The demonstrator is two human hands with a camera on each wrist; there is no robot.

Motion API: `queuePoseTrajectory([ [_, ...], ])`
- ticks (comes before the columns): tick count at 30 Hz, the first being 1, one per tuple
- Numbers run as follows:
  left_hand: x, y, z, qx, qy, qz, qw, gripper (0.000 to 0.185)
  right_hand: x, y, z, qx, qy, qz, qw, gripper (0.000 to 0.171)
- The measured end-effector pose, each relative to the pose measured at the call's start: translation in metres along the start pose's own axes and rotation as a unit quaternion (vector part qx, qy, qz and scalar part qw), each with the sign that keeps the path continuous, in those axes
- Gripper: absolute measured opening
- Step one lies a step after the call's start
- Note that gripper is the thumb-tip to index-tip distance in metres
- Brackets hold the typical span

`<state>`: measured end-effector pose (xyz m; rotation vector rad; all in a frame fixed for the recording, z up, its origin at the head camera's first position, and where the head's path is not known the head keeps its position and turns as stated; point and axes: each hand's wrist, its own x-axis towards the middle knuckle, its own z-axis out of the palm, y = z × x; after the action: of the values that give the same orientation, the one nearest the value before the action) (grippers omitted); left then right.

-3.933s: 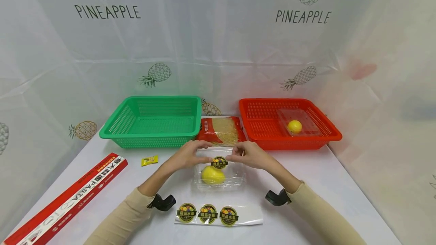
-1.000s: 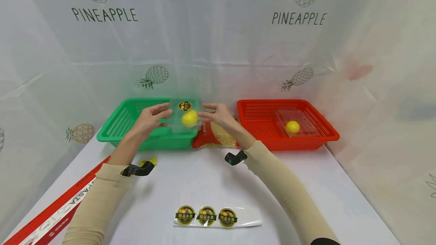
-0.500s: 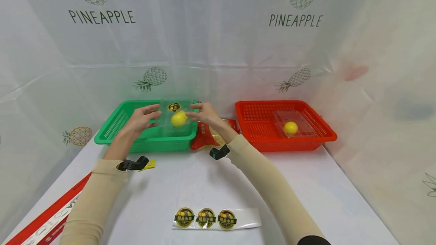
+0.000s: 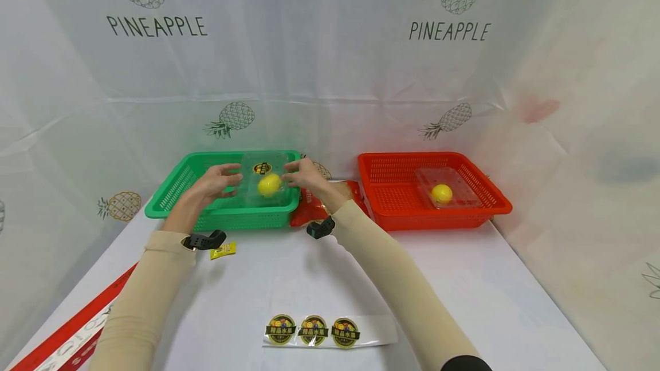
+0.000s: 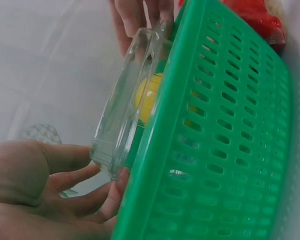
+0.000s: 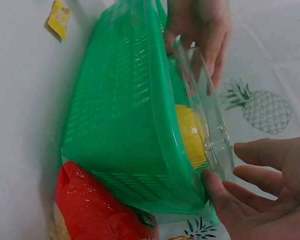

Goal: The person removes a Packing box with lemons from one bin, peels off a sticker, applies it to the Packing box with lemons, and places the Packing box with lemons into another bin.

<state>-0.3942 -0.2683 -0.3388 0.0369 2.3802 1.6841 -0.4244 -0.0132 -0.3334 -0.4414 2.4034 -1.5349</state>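
A clear plastic clamshell box [image 4: 264, 183] with a yellow lemon [image 4: 268, 185] inside and a round sticker [image 4: 262, 168] on its lid sits low in the green basket [image 4: 175, 188], toward the basket's 3 o'clock end. In the left wrist view the box [image 5: 127, 102] shows its edge above the basket wall [image 5: 225, 150], the lemon [image 5: 149, 96] partly hidden behind the green rim. The right wrist view shows the same box [image 6: 205, 112] and lemon [image 6: 190, 134] from the other side of the basket [image 6: 125, 115].

The left hand [image 4: 213, 183] is at the box's 9 o'clock side, its fingers only slightly bent, their tips against the box's end. The right hand [image 4: 305, 175] is at the 3 o'clock side, fingers likewise nearly straight, touching that end. Neither hand wraps round the box; it is held between the fingertips of both.

At 3 o'clock of the green basket, just beside it, lies a red packet of noodles [image 4: 309, 210], partly behind the right forearm. Further at 3 o'clock stands a red basket [image 4: 392, 193] holding a second clear box with a lemon [image 4: 442, 193]. At 7 o'clock of the green basket a small yellow sachet [image 4: 223, 251] lies on the white table [image 4: 515, 302]. A strip of three round stickers [image 4: 330, 330] lies at the table's 6 o'clock edge, and a long red pasta carton [image 4: 67, 336] at its 8 o'clock corner.
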Motion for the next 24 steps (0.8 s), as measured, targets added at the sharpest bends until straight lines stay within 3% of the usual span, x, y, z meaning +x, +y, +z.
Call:
queuePoseTrajectory([
  [8, 0.005, -0.005, -0.006, 0.007, -0.021, -0.024, 0.9995, 0.061, 0.004, -0.009, 0.006, -0.021, 0.003, 0.008, 1.000, 0.043],
  [24, 0.016, -0.010, -0.007, 0.056, -0.048, -0.061, 0.9954, 0.063, 0.006, -0.017, 0.023, -0.143, -0.008, 0.010, 0.990, 0.042],
])
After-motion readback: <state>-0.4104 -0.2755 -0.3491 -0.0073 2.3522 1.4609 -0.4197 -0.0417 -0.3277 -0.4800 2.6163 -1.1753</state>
